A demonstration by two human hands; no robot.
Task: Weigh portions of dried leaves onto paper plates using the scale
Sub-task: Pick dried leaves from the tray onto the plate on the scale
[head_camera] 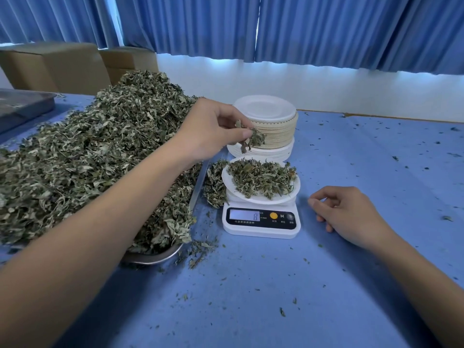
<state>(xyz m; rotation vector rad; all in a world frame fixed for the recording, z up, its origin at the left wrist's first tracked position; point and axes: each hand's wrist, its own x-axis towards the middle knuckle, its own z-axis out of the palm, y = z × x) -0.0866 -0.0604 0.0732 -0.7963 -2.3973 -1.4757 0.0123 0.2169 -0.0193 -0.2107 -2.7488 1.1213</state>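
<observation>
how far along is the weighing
Done: one plate on the scale already holds leaves; the display seems to read 8. In hand: the left hand holds a pinch above it; the right hand rests idle on the table. Left: the big pile and a tall plate stack; no finished portions in view.

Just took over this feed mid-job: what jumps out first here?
The huge heap of dried leaves spilling over a metal tray on the left dominates. At centre, a paper plate of leaves sits on the white scale, with the left hand pinching a tuft above it. The right hand rests on the blue table beside the scale.
</observation>
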